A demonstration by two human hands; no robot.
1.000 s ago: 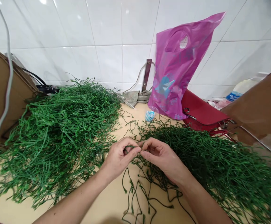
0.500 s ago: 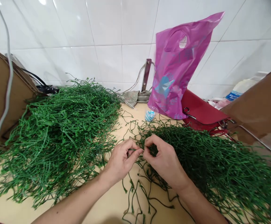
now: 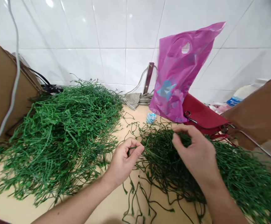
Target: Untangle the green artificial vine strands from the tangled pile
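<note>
1. At 9 o'clock, a brown corrugated cardboard sheet leans, with a thin grey cable hanging in front of it.
2. At 9 o'clock, the larger of two heaps of green plastic vine strands lies on the cream worktop.
3. At 7 o'clock, the left hand is curled nearly closed, thumb and fingers pinching one thin green strand.
4. At 6 o'clock, loose dark green strands trail across the worktop.
5. At 1 o'clock stand one clear plastic cup and one pink plastic carrier bag.
6. At 2 o'clock lies one red leatherette handbag.
7. At 4 o'clock, the right hand is half open, its fingers touching the second green strand heap; whether it has hold of any strand, I cannot tell.
</note>
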